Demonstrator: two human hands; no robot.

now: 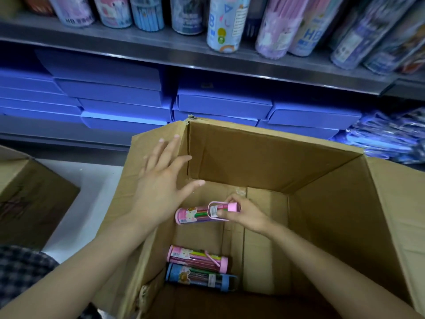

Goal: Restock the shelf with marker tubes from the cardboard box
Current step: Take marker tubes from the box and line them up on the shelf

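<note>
An open cardboard box (264, 157) stands in front of the shelf. Deep inside it my right hand (243, 215) grips a pink marker tube (195, 214) near its capped end, the tube lying sideways. My left hand (161, 180) is open, fingers spread, pressing on the box's left flap at the upper corner. Two more tubes lie on the box floor nearer me: a pink tube (197, 257) and a blue tube (200, 276) side by side.
A grey metal shelf (138, 46) above holds several upright pencil and marker tubes (225, 24). Below it are stacked blue flat boxes (110, 97) and blue packets (391, 137) at right. Another cardboard box (30, 199) sits at left on the white floor.
</note>
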